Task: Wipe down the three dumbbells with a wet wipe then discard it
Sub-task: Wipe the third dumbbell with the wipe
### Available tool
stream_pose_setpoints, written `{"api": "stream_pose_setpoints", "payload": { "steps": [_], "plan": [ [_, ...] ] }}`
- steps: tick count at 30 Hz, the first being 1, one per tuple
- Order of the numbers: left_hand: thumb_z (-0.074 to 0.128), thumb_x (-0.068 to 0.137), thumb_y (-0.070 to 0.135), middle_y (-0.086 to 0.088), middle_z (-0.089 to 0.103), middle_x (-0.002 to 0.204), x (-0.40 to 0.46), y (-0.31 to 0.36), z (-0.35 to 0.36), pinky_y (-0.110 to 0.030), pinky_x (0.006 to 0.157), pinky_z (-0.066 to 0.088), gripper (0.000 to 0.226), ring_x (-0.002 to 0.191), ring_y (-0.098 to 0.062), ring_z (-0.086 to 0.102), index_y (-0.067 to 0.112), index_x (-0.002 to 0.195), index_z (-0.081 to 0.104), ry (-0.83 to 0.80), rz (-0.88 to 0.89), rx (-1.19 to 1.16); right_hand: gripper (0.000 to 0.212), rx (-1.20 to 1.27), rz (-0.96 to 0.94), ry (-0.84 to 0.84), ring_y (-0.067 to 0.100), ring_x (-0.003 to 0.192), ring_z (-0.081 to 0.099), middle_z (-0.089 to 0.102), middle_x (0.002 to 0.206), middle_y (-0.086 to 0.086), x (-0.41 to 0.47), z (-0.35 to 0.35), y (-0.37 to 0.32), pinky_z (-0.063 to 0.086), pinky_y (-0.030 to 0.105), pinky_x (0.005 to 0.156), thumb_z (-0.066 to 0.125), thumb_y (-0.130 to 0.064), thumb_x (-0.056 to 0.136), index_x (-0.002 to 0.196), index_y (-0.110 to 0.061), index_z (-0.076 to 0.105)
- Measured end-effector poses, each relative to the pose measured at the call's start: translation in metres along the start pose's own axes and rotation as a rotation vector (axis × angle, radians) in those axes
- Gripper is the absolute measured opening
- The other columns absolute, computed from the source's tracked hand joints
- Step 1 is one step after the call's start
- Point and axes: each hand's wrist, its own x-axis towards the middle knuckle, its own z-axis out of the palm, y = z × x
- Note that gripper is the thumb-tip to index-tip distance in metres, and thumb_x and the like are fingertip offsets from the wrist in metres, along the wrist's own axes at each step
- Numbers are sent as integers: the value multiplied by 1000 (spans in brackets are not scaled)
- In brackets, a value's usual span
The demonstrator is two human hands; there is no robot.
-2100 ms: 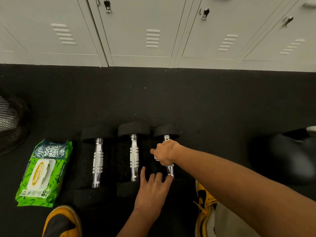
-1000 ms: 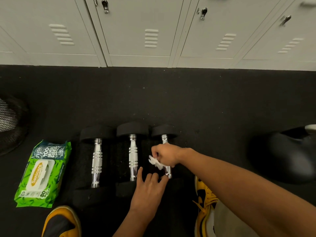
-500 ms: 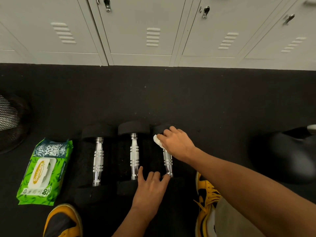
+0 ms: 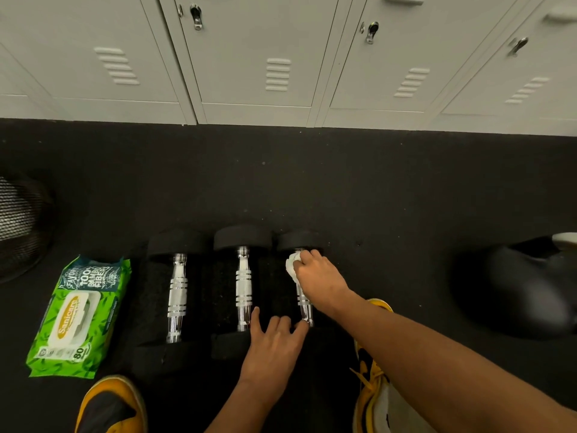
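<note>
Three dumbbells with black ends and chrome handles lie side by side on the dark floor: the left dumbbell (image 4: 177, 296), the middle dumbbell (image 4: 243, 290) and the right dumbbell (image 4: 304, 309). My right hand (image 4: 320, 278) presses a crumpled white wet wipe (image 4: 292, 267) against the far part of the right dumbbell's handle. My left hand (image 4: 274, 345) lies flat with fingers spread on the near end of the right dumbbell, fingertips touching the handle's near tip. That near end is hidden under the hand.
A green pack of wet wipes (image 4: 79, 317) lies on the floor at the left. A black mesh bin (image 4: 18, 223) sits at the far left edge. Grey lockers (image 4: 259, 57) line the back. My yellow-and-black shoes (image 4: 110, 404) flank the dumbbells. A dark object (image 4: 518, 285) sits at the right.
My right hand has slid the wipe from the middle of the right dumbbell's handle toward its far end. My left hand has stayed on the near end.
</note>
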Motion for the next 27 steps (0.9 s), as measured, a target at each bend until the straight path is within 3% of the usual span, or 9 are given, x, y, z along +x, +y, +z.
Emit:
{"api": "stream_pose_setpoints", "payload": {
  "steps": [2,5,9,16,24,27],
  "plan": [
    [60,89,11,-8,49,127,-1,0,-1,-63,114,-1,65,124,-27,43,24,144,27,-3,5,-1,35,110,57,12,27,109,52,49,124,14,5,5,0,49,32,83,57,-5,91,126,-5,57],
    [60,88,9,-8,49,128,-2,-1,-3,-63,115,0,67,124,-27,43,24,144,26,-7,-3,6,26,216,93,22,26,93,59,56,111,13,9,7,3,43,30,65,51,-6,92,116,-5,62],
    [60,87,8,-8,49,127,-2,0,-4,-62,115,-1,66,123,-28,43,23,142,27,-15,-12,12,29,240,44,45,31,99,61,57,113,16,-5,8,4,53,37,79,49,-6,96,121,-6,64],
    [63,86,9,-7,51,123,-2,-1,0,-62,113,-2,66,120,-27,46,23,142,30,-5,-7,8,27,459,97,13,18,104,59,56,118,6,-18,26,4,50,30,91,52,-17,98,118,-12,69],
    [62,85,6,-7,51,122,-4,0,-3,-61,114,-3,67,119,-26,45,21,142,29,-3,-4,16,25,569,74,-39,17,103,60,61,116,4,-30,30,3,51,32,93,55,-16,95,107,-14,76],
    [60,87,6,-7,49,123,-5,0,-8,-61,115,-3,67,120,-26,44,22,142,26,-21,-10,14,25,577,80,-115,16,106,60,62,120,3,-28,32,4,52,33,95,58,-19,94,114,-19,74]
  ]
}}
